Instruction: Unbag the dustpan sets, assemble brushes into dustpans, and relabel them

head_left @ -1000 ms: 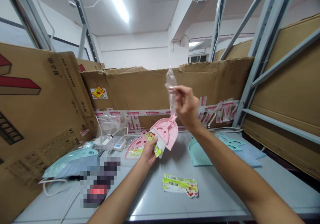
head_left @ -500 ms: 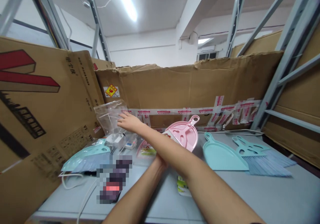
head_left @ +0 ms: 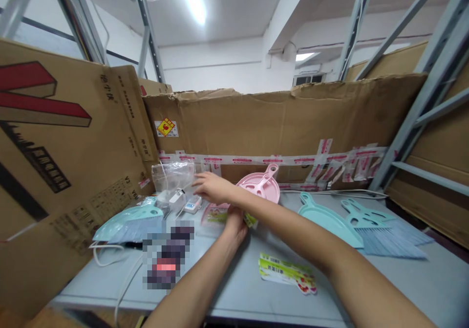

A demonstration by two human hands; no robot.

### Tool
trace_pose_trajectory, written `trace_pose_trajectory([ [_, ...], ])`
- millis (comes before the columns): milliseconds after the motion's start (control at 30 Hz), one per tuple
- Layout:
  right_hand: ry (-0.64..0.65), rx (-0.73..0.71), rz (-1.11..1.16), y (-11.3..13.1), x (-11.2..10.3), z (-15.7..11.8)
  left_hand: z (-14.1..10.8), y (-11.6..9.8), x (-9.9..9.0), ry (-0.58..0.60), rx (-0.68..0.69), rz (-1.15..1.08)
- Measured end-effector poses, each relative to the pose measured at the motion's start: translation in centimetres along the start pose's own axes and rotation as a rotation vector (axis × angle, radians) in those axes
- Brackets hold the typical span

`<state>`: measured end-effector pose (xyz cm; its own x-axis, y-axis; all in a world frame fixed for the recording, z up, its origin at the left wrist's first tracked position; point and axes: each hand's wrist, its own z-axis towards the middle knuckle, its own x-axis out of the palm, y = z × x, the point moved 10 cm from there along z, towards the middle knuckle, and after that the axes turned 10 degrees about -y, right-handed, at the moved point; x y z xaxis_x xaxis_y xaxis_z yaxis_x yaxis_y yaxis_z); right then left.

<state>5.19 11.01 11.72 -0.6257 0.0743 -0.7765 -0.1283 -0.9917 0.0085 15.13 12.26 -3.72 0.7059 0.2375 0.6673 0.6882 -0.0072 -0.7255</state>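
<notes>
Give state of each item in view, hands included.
Clear plastic bag: propped upright against the carton, looks empty
Right hand: open, fingers extended toward the bag
Left hand: curled, contents hidden under right forearm
Pink dustpan: tilted up, handle on top, lower part hidden
Teal dustpan: lying flat
Printed label strips: stacked flat

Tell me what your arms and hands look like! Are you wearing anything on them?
The left hand and right hand are bare, with no gloves. Both arms are bare too, and no sleeves show in the picture. No watch or bracelet shows on either wrist, and there are no cables or markings on them.
</notes>
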Motion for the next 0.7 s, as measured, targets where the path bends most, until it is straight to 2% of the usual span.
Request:
trace_pose_trajectory([
  [67,-0.209,0.086,0.046,-0.8,-6.0,-3.1,0.1,-0.3,-0.4,-0.041,0.044,-0.048],
  [100,-0.369,0.194,0.041,-2.0,-9.6,-5.4,0.2,-0.2,-0.6,-0.073,0.052,-0.06],
  [167,-0.704,0.462,-0.06,-4.8,-16.4,-11.8,0.0,0.2,-0.9,-0.115,0.046,-0.063],
  [200,-0.836,0.587,-0.134,-5.8,-18.9,-15.4,-0.1,0.3,-0.9,-0.127,0.04,-0.057],
  [267,-0.967,0.807,-0.195,-7.8,-21.4,-21.9,-0.5,0.6,-0.7,-0.129,0.035,-0.044],
  [300,-0.971,0.914,-0.121,-9.0,-21.4,-24.6,-0.7,0.7,-0.5,-0.116,0.036,-0.039],
  [367,-0.884,1.079,0.176,-11.2,-19.3,-28.2,-1.1,1.1,-0.1,-0.084,0.03,-0.024],
  [467,-0.752,1.165,0.566,-12.2,-15.8,-30.8,-1.7,2.1,0.4,-0.009,-0.039,0.071],
  [567,-0.764,1.203,0.605,-12.6,-15.1,-32.9,-3.2,3.3,1.2,0.179,-0.18,0.346],
  [633,-0.747,1.25,0.559,-13.1,-14.8,-34.2,-5.4,3.6,2.1,0.387,-0.281,0.574],
  [700,-0.662,1.296,0.476,-13.7,-13.9,-34.9,-8.0,3.2,2.7,0.588,-0.326,0.799],
])
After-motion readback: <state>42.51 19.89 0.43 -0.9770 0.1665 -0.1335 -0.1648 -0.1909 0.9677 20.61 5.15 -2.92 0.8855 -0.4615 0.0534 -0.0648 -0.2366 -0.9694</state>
